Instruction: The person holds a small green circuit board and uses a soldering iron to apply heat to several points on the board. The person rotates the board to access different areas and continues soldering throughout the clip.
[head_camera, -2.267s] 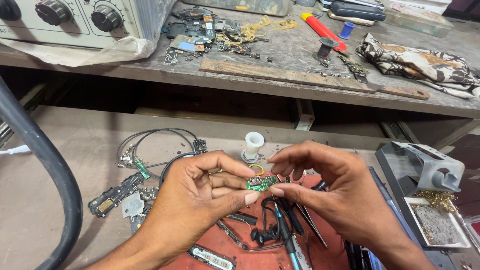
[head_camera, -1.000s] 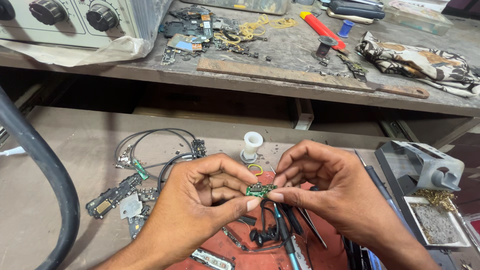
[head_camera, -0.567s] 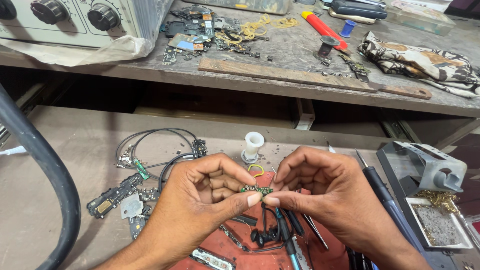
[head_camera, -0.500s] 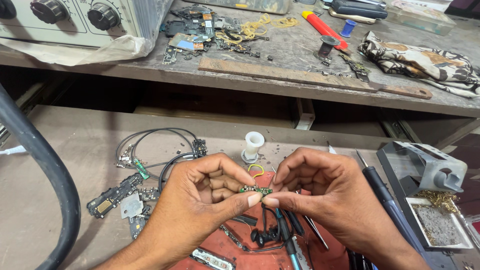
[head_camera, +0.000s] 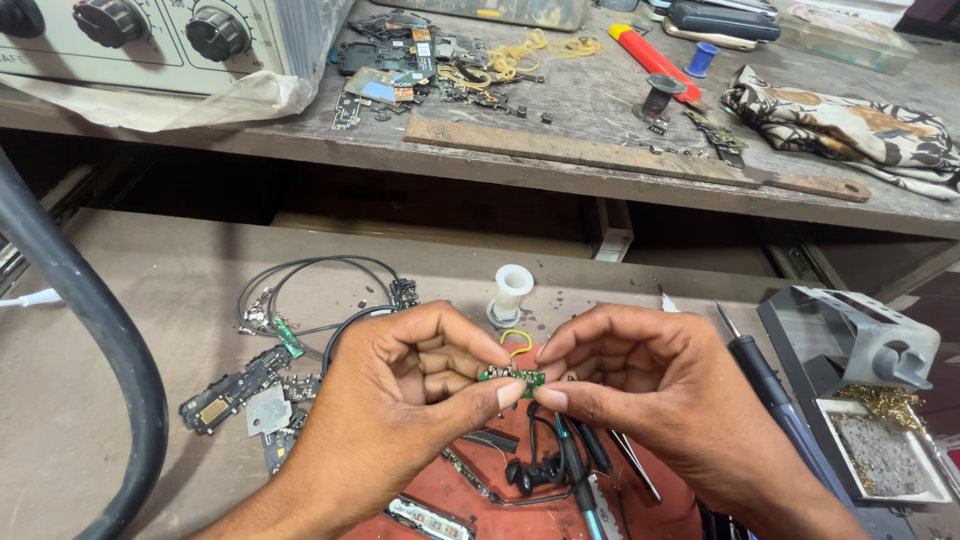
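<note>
A tiny green circuit board (head_camera: 513, 377) is pinched between both hands low in the middle of the view. My left hand (head_camera: 405, 395) grips its left end with thumb and forefinger. My right hand (head_camera: 640, 390) grips its right end the same way. The board hovers just above a red mat (head_camera: 470, 500) with tweezers and a black cable on it. A yellow wire loop (head_camera: 516, 342) and a white spool (head_camera: 512, 289) lie right behind my fingers.
Black cables and phone parts (head_camera: 262, 360) lie left of my hands. A soldering iron (head_camera: 775, 400) and its stand with brass wool (head_camera: 880, 400) are at the right. A thick black hose (head_camera: 95, 340) curves at the left. The upper shelf holds a knobbed device (head_camera: 150, 35), scrap boards, a wooden strip (head_camera: 600, 155) and a cloth (head_camera: 850, 120).
My hands have closed in tighter around the green board and lowered slightly toward the mat. Nothing else on the bench has moved.
</note>
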